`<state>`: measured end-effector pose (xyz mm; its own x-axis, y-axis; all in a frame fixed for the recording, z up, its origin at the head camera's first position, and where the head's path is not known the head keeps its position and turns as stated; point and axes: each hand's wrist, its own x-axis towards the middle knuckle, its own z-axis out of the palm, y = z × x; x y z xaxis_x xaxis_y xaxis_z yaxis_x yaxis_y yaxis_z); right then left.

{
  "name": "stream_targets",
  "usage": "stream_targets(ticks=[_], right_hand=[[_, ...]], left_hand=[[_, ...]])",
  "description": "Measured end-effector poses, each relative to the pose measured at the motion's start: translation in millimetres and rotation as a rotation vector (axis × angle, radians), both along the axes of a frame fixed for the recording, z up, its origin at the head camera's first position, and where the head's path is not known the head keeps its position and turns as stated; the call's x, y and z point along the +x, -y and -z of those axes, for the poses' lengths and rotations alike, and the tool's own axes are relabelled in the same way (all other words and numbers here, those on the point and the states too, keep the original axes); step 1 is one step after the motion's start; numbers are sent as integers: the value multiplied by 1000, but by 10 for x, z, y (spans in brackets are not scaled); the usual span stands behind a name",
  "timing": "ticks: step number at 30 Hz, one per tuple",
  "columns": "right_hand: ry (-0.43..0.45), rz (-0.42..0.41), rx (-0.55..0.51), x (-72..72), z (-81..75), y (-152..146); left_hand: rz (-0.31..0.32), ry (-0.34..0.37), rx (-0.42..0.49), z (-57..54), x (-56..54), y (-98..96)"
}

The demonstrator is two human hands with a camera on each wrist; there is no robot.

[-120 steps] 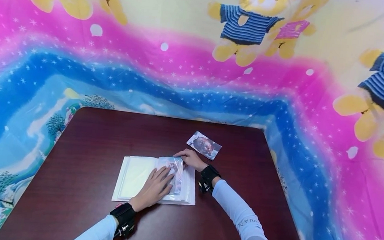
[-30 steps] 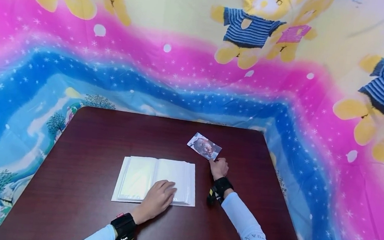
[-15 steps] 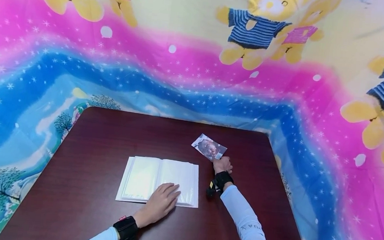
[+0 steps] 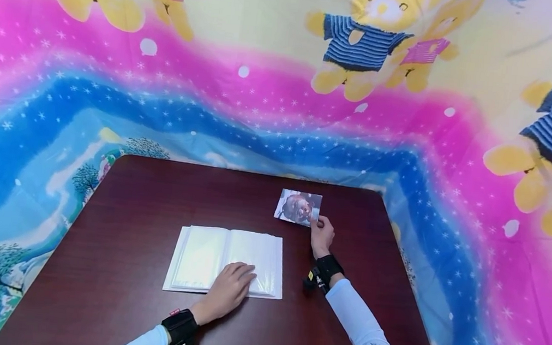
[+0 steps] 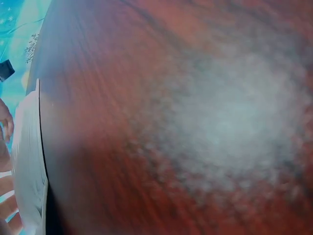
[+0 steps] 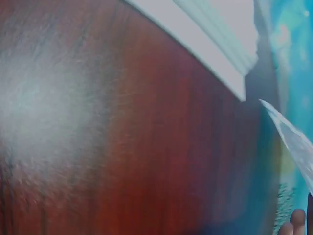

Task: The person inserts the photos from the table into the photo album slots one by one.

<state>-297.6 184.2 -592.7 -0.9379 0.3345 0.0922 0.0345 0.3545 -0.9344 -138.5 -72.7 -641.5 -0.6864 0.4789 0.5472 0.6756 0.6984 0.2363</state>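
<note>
An open photo album [image 4: 199,256] with white pages and clear sleeves lies on the table. My left hand [image 4: 227,291] rests with its fingers on the lower part of the right-hand page; in the left wrist view the album [image 5: 29,156] shows edge-on at the left, with fingers [image 5: 6,196] on it. Beyond the album to the right, my right hand [image 4: 322,237] pinches a photo [image 4: 297,206] of a face by its lower right corner. In the right wrist view that photo [image 6: 296,147] stands tilted, seen nearly edge-on, with fingertips [image 6: 297,218] below it.
The dark brown wooden table [image 4: 130,209] has rounded far corners. A patterned cloth [image 4: 262,105] with bears, snowflakes and trees hangs behind and beside it. Both wrists carry black straps with cameras.
Earlier my hands were on a photo in the right-hand sleeve; that page now looks white. My right hand moved to the loose photo, took its corner and turned it to lie straighter.
</note>
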Motion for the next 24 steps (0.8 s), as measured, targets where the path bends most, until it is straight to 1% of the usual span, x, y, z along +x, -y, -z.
stream_targets(ticks=[2, 4, 6, 9, 12, 15, 17, 19, 20, 22, 24], right_hand=[[-34, -10, -12, 2, -58, -6], [-62, -29, -47, 7, -119, -9], [-84, -64, -87, 17, -170, -9], [-95, -151, -149, 57, -250, -3], [-112, -273, -172, 140, -356, 14], [-146, -413, -127, 258, -494, 56], [-175, -506, -54, 341, -575, 91], [-196, -592, 32, 404, -625, 129], [-203, -634, 70, 431, -638, 146], [-200, -710, 122, 473, -649, 183], [-175, -774, 132, 500, -654, 221]], left_hand=[[-3, 16, 25, -6, -11, 5], [-2, 34, 56, -16, -23, 9], [-5, 50, 91, -27, -44, 10], [-17, 94, 180, -71, -84, 12], [-46, 176, 324, -134, -136, 21], [-97, 296, 493, -199, -195, 42], [-126, 363, 588, -238, -241, 57], [-138, 437, 664, -270, -279, 75], [-137, 470, 688, -284, -295, 82], [-137, 522, 709, -304, -318, 93], [-131, 563, 720, -310, -324, 95]])
